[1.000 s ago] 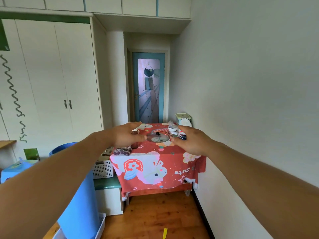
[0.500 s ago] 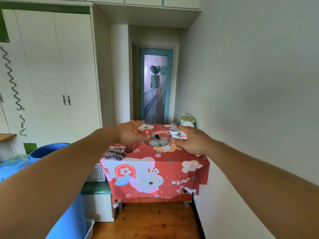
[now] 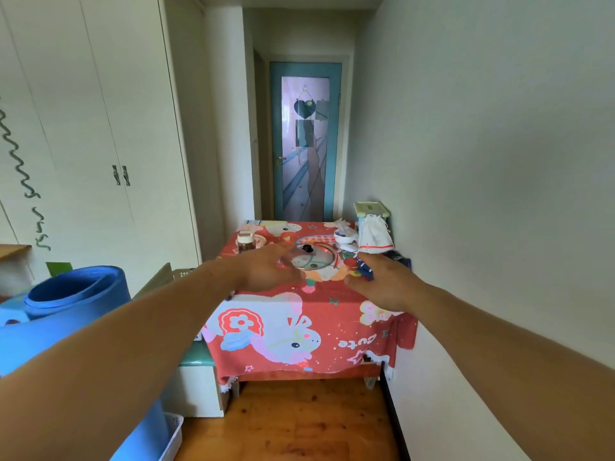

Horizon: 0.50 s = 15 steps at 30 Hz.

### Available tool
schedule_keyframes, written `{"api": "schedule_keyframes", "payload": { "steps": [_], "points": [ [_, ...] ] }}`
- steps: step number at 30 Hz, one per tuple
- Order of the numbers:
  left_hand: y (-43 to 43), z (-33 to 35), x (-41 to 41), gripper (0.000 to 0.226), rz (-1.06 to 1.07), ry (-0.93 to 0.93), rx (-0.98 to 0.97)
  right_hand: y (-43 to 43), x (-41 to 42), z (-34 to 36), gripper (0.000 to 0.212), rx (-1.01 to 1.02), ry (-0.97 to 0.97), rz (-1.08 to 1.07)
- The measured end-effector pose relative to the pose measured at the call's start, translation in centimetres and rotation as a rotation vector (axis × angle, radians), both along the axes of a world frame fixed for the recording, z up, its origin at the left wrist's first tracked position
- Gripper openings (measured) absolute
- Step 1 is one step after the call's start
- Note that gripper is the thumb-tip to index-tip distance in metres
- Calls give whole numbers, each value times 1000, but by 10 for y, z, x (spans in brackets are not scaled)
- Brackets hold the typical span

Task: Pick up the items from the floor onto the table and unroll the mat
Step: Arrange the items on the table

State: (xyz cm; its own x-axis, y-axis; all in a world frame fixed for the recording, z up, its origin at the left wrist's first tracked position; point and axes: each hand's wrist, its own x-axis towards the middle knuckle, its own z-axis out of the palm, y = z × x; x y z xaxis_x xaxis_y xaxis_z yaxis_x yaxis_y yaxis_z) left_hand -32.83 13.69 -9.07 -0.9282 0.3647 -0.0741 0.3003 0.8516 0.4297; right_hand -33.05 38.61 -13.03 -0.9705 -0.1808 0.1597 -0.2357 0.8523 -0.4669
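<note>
My left hand [image 3: 266, 271] hangs over the near part of the surface [image 3: 332, 296], fingers loose and spread, holding nothing. My right hand [image 3: 382, 287] is level with it at 3 o'clock, fingers straight and also empty. Its tips lie by a small blue thing [image 3: 364, 272], and I cannot tell if they touch it. Between the two hands sits a glass lid [image 3: 311, 257], at 2 o'clock from the left hand and 10 o'clock from the right, already down on the cloth. A jar [image 3: 246, 242] stands beyond it at 11 o'clock from my left hand.

The strip of floor [image 3: 299, 424] I can see has nothing on it, so I judge the picking-up done, or nearly so.

That leaves the mat [image 3: 80, 291]. It is well apart at 9 o'clock from my left hand, rolled, standing on end with its long axis upright and its open end up. The left hand is the nearer one, and the right would have to cross my body. I would reach left first and tip the roll down onto the floor.
</note>
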Motion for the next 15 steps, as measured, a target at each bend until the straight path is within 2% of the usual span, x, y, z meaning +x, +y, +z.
{"api": "schedule_keyframes", "payload": {
  "steps": [3, 10, 15],
  "points": [
    [-4, -43, -12, 64, -39, -54, 35, -4, -9, -38, 77, 26, -70, -7],
    [-11, -198, -41, 82, 77, -106, 16, -9, -28, -174, 80, 36, -123, 4],
    [1, -352, -46, 81, 47, -195, -72, -4, -27, -328, 79, 5, -239, -26]
  ]
}}
